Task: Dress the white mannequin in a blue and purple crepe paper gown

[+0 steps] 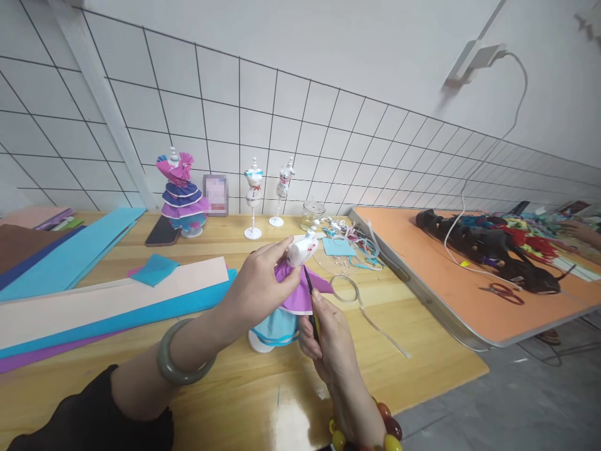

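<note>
My left hand (256, 282) is wrapped around a small white dress-form mannequin (300, 252), gripping it near the waist and tilting it a little. The mannequin wears a skirt with a purple upper tier (297, 299) and a light blue lower tier (276, 324). In my right hand (334, 335) is a dark, slim pair of scissors (308, 280) with some yellow on the handle. Their narrow tips point up against the purple tier near the waist. A purple flap sticks out to the right beyond the blades. My fingers partly hide the handles.
Behind stand a dressed mannequin (181, 194), two bare mannequins (253, 194) and a glass jar (313, 213). Coloured paper strips (188, 285) lie left. Ribbon scraps (361, 247) lie right, beside an orange table (399, 238) with red-handled scissors (504, 293) and a cable.
</note>
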Available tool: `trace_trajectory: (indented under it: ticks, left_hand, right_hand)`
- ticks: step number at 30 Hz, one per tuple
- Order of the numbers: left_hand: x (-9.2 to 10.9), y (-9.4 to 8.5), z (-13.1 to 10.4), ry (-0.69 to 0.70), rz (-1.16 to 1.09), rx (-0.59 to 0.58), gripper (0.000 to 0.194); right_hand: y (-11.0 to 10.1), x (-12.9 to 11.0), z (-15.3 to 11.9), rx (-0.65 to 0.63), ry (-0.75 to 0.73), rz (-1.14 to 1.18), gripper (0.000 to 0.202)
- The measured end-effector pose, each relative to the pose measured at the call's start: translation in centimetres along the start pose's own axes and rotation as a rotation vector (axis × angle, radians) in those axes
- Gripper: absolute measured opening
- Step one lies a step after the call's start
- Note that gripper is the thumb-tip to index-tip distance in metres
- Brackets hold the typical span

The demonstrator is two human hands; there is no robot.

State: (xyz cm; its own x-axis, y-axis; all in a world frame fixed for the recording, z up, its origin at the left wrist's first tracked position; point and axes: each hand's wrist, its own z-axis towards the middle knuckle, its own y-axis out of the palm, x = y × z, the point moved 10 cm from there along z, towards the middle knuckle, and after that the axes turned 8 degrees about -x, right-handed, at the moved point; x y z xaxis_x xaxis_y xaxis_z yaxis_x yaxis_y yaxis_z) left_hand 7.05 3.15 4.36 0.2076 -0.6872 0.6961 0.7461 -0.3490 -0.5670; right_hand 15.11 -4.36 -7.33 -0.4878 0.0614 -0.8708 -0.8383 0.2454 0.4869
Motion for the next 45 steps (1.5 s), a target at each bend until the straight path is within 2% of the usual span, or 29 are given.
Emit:
trace_trajectory:
  ticks: [5,11,14,16,18,20,23,25,27,29,30,31,35,37,39,41,45]
  left_hand:
    - [-0.1,0.1,0.1,-0.018,-0.004,-0.015,0.039]
    - [-1.0,-0.3,0.6,-0.021,-0.082,-0.025,0.023]
    - [-2.6,-1.1,1.4,-0.059,-0.183,-0.026,0.03]
    - [-4.1,-1.4,1.9,-0.09,-0.277,-0.046,0.039]
    - [-5.3,-1.6,2.5,-0.073,-0.358,-0.091,0.051]
    - [-7.0,-2.0,2.9,-0.105,-0.452,-0.088,0.064]
    - [-8.3,-1.4,3.3,-0.098,-0.587,-0.18,0.069]
    - [-8.2,-0.8,3.4,-0.062,-0.652,-0.244,0.065]
    - [-7.9,-0.5,3.5,-0.022,-0.676,-0.281,0.058]
    - [-7.3,-0.4,3.4,0.011,-0.628,-0.293,0.052]
    - [-6.9,-0.6,3.3,0.026,-0.575,-0.284,0.05]
    - [-6.5,-0.8,3.2,0.041,-0.512,-0.275,0.049]
    - [-4.9,-1.2,2.6,0.089,-0.33,-0.275,0.056]
    - [-4.4,-1.3,2.4,0.099,-0.292,-0.286,0.059]
    - [-4.4,-1.4,2.4,0.096,-0.253,-0.279,0.058]
    - [-4.6,-1.4,2.4,0.087,-0.219,-0.278,0.053]
    - [-4.5,-1.7,2.4,0.107,-0.205,-0.279,0.049]
  right_hand:
    - [-0.2,0.3,0.1,0.002,0.007,0.006,0.053]
    - [-0.4,-0.1,-0.3,0.007,-0.019,0.024,0.04]
    - [-2.0,-1.1,-0.8,0.03,-0.041,-0.029,0.037]
    - [-4.5,-2.1,-1.1,0.099,-0.07,-0.119,0.038]
    - [-7.5,-2.8,-1.4,0.176,-0.068,-0.38,0.042]
    - [-9.9,-3.2,-1.6,0.235,-0.064,-0.794,0.042]
    - [-11.8,-1.0,-1.3,0.15,0.024,-1.336,0.04]
    - [-12.7,-0.2,-1.2,0.152,-0.001,-1.539,0.045]
    - [-12.0,-0.4,-0.9,0.135,-0.111,-1.675,0.048]
    - [-10.0,-2.3,-0.6,0.184,-0.294,-1.729,0.049]
    - [-8.7,-3.6,-0.4,0.197,-0.376,-1.682,0.05]
    - [-7.2,-4.5,0.1,0.134,-0.42,-1.572,0.05]
    - [-2.3,-8.0,3.0,0.103,-0.369,-1.154,0.044]
    - [-0.1,-8.5,4.7,0.035,-0.338,-0.982,0.047]
    - [1.7,-7.6,6.4,-0.113,-0.274,-0.831,0.049]
    - [2.4,-6.9,7.7,-0.206,-0.246,-0.747,0.048]
    - [2.2,-7.1,8.7,-0.234,-0.323,-0.737,0.04]
